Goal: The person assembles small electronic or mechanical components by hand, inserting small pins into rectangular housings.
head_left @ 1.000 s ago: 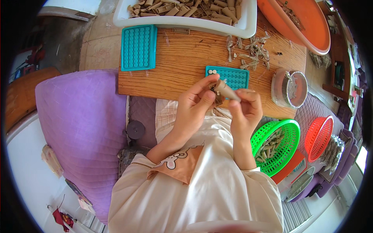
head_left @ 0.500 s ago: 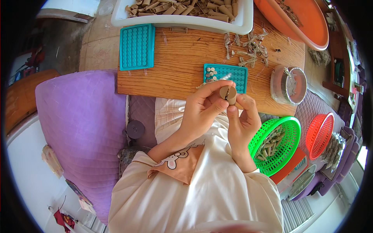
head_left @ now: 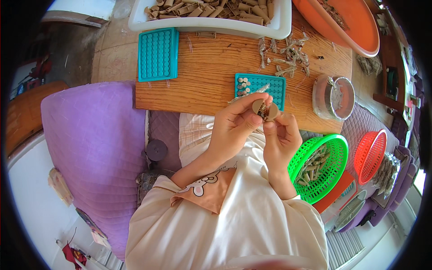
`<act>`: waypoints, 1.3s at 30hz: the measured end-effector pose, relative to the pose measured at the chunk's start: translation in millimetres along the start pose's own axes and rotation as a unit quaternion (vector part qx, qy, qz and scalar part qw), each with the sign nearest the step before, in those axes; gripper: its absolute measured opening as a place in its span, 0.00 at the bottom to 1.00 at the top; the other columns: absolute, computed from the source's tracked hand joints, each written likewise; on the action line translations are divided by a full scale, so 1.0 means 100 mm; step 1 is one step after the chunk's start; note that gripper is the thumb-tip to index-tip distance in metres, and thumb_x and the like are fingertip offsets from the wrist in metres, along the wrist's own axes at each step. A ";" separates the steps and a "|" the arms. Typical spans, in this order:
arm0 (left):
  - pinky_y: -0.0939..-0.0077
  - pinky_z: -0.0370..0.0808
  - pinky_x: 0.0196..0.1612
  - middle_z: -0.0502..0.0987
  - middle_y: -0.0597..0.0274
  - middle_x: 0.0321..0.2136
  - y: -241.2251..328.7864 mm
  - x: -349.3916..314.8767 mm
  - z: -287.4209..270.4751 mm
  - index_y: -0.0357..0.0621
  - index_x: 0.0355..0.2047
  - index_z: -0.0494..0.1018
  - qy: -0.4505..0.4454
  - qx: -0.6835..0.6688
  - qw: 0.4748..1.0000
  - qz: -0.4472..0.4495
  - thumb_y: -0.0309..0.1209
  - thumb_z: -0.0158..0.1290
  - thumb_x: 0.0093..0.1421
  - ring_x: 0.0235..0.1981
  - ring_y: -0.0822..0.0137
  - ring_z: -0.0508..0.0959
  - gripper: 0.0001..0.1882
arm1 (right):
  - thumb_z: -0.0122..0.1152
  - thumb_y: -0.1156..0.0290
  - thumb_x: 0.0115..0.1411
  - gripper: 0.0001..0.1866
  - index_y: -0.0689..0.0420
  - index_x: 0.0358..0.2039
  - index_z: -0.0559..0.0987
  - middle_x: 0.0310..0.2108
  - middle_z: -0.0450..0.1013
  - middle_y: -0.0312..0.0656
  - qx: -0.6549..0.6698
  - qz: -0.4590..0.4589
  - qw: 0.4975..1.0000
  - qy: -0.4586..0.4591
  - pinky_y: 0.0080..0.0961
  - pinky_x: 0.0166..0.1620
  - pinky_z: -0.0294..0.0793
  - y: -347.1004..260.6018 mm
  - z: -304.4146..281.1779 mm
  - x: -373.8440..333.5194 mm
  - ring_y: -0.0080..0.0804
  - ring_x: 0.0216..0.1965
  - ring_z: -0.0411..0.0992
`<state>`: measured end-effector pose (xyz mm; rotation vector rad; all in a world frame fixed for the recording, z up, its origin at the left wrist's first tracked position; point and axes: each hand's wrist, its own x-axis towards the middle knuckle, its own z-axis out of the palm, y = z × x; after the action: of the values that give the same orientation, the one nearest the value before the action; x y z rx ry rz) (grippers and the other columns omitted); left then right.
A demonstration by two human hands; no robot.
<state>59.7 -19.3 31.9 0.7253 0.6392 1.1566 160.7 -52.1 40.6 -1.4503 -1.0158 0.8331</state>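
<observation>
Over the near edge of the wooden table, my two hands hold a small brown cylindrical casing split lengthwise. Pinched between the thumb and fingers of my left hand (head_left: 235, 125) is the left casing half (head_left: 257, 105). My right hand (head_left: 283, 137) grips the right casing half (head_left: 273, 112) the same way. A dark gap parts the halves at the top, with small parts showing inside that I cannot make out. Just beyond my hands lies a teal tray (head_left: 273, 84) of round pockets, with several small round silvery pieces (head_left: 244, 82) at its left end and a clear wrapped strip across it.
A white bin (head_left: 211, 28) of brown casing halves stands at the back, beside an orange basin (head_left: 360, 33). Wired parts (head_left: 290, 58) lie on the wooden table (head_left: 202, 67). Another teal tray (head_left: 157, 56), a clear round container (head_left: 320, 101), a green basket (head_left: 339, 168) and a red basket (head_left: 370, 150) surround me.
The two casing halves, nearly closed together before, have come apart at the top, and the inside shows. My hands stay in about the same place.
</observation>
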 end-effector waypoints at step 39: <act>0.90 0.55 0.24 0.65 0.64 0.27 -0.03 0.20 -0.09 0.40 0.41 0.60 -0.069 0.011 0.997 -0.045 0.47 0.34 0.60 0.19 0.80 0.56 0.22 | 0.54 0.77 0.48 0.09 0.63 0.32 0.73 0.25 0.71 0.43 -0.391 0.013 0.919 0.042 0.25 0.30 0.67 0.29 -1.73 1.19 0.32 0.27 0.71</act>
<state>60.1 1.2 22.5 0.7813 0.5637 1.0080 368.1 -8.7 39.6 -2.1492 -1.3437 0.3679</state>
